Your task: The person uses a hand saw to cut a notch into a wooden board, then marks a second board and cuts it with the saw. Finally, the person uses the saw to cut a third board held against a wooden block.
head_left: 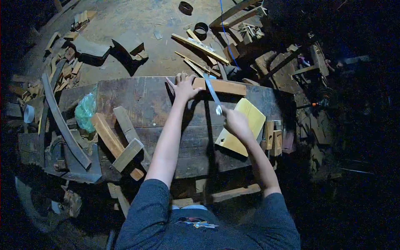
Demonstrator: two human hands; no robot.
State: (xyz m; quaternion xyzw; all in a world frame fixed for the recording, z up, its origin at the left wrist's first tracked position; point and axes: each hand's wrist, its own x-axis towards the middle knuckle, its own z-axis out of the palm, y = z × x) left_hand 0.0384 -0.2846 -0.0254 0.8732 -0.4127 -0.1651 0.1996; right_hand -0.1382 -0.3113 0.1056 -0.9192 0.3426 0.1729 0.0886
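Note:
My left hand [183,86], fingers spread, presses on the left end of a long wooden piece [227,87] at the workbench's far edge. In my right hand [234,121] is the handle of a long narrow metal tool [211,89], perhaps a saw or file, whose blade slants up and left across the wooden piece. My right fingers are wrapped round the handle. Beneath and beside my right hand lies a flat yellow board [246,131] with a small dark hole near its lower left corner.
Wooden blocks [128,155] and a green plastic bag [86,111] lie on the bench's left side, near a curved strip [62,121]. Small blocks [276,142] stand at the right. Beyond the bench are wood strips [200,48] and a blue cord [225,31].

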